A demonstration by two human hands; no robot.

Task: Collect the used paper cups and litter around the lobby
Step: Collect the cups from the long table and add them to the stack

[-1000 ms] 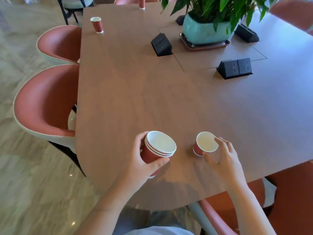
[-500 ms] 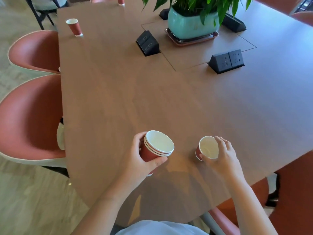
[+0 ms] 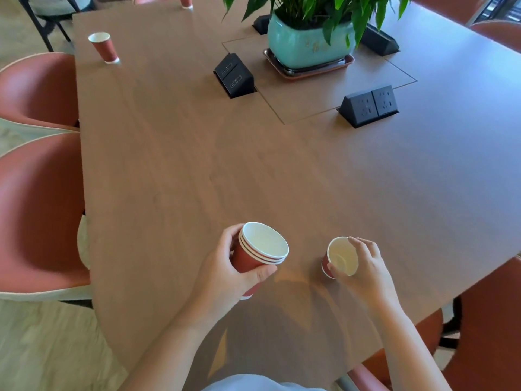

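My left hand (image 3: 225, 277) grips a stack of three nested red paper cups (image 3: 259, 249) just above the near part of the brown table (image 3: 174, 165). To its right, my right hand (image 3: 366, 266) pinches a single red paper cup (image 3: 339, 258) by the rim, tilted with its mouth toward me. Another red cup (image 3: 105, 48) stands upright at the table's far left corner. A further red cup (image 3: 186, 1) shows partly at the far edge.
A potted plant in a turquoise pot (image 3: 307, 43) on a tray stands at the table's middle back, with black socket boxes (image 3: 234, 76) (image 3: 369, 105) around it. Red shell chairs (image 3: 36, 210) (image 3: 36, 88) line the left side; another red chair (image 3: 485, 334) is at the near right.
My right hand has closed on the single cup's rim and tipped it toward me. The view has shifted so the table sits further right. The left hand still holds the stack.
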